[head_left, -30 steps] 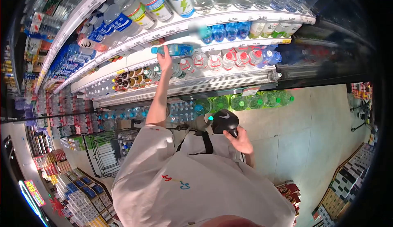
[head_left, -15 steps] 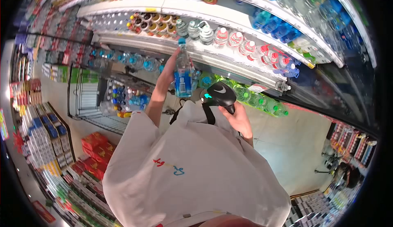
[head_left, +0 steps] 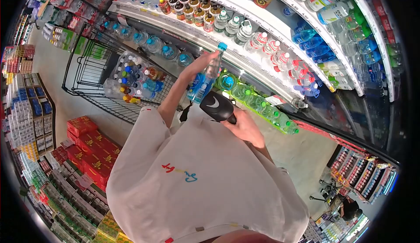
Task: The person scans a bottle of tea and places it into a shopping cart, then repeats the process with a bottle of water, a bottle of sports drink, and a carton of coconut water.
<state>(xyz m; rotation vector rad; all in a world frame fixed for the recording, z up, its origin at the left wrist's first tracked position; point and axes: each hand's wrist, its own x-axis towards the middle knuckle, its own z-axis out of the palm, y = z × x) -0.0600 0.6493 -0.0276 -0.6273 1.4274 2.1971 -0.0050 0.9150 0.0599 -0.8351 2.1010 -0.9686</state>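
A clear bottle with a blue label and blue cap (head_left: 202, 85) leans to the right in my left hand (head_left: 196, 68), whose fingers wrap its upper part. My right hand (head_left: 246, 127) grips the handle of a black handheld scanner (head_left: 217, 107). The scanner's head is against or very near the lower end of the bottle. Both hands are in front of my light shirt, below the refrigerated shelf.
A shopping cart (head_left: 94, 89) with packed bottles stands at the left. The shelf edge (head_left: 258, 74) crosses ahead, with rows of bottles above it. Green-capped bottles (head_left: 262, 107) line its base. Red boxes (head_left: 89, 146) are stacked lower left.
The bottle has tilted to the right at its top, and the scanner has moved left and down to its lower end. The view has turned, showing more of the cart.
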